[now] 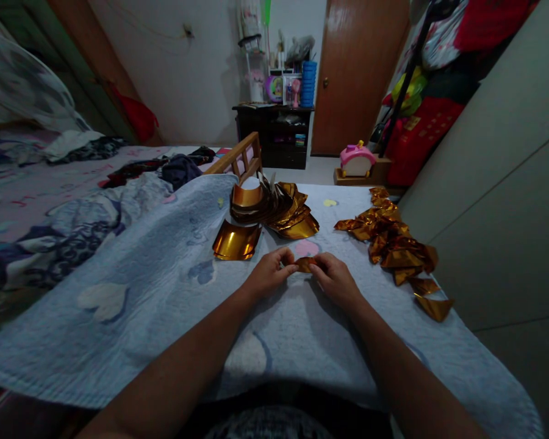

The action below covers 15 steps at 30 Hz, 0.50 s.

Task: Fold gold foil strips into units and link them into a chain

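I watch my left grip (271, 272) and right grip (336, 278) clamped on a gold foil piece (305, 264) (one end each, my feed shows), over the blue cloth (165, 305), gold sheets (298, 227) beyond, crumpled foil (393, 241) to the right

Left hand (271, 272), right hand (337, 278), gold foil (305, 264) pinched between, blue quilt (297, 338) below

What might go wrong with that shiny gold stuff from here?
The small gold piece pinched between the left hand and right hand might crease or tear. The crumpled gold pieces near the right edge of the blue cloth could get knocked off. The loosely fanned stack of sheets might slide apart.
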Motion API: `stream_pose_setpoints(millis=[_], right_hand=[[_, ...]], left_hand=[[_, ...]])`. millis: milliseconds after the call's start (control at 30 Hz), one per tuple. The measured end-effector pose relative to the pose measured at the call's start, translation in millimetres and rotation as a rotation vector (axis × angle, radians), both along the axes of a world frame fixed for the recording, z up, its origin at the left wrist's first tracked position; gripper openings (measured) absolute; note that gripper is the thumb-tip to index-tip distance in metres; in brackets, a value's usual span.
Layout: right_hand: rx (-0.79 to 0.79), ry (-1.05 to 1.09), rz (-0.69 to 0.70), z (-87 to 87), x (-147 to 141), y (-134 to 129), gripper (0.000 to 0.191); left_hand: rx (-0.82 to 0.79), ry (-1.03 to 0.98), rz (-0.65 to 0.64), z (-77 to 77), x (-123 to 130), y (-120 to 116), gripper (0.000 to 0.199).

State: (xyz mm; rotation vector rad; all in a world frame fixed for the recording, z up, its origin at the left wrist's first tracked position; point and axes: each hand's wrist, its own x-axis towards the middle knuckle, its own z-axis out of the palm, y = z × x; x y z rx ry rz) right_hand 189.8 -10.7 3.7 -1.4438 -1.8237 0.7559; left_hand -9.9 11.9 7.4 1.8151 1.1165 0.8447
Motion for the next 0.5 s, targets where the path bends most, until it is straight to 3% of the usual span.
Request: stream_pose_setpoints(millis=[167, 267, 500], right_hand=[[-0.149, 0.303, 0.075, 4.7, 2, -1, 0.019], [-0.179, 0.366, 0.081, 4.7, 3, -1, 0.022], [-0.245, 0.454, 0.085, 10.8, 1, -4, 0.025]], left_hand=[[-0.117, -0.137, -0.06, -3.6, 0, 2, 0.025], [-0.162, -0.111, -0.134, -1.6, 0, 0, 0.027], [-0.218, -0.173, -0.16, 6.4, 4, -5, 0.036]])
